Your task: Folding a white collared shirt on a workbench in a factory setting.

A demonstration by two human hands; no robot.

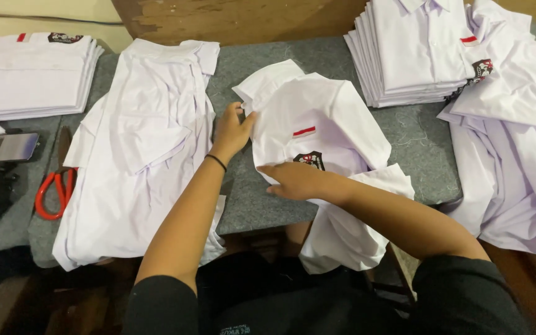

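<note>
Right grip (296, 180) flat on shirt (324, 124)

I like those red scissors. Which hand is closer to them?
The left hand. It grips the edge of the white shirt on the table, to the right of the red scissors. The right hand presses the same shirt farther right, so it is farther from them.

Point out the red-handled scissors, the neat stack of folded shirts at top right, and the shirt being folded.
red-handled scissors (56, 192): head view, on a red handle loop.
stack of folded shirts (417, 49): head view, on the top shirt's front.
shirt being folded (330, 118): head view, on the white front above the red stripe.
</note>
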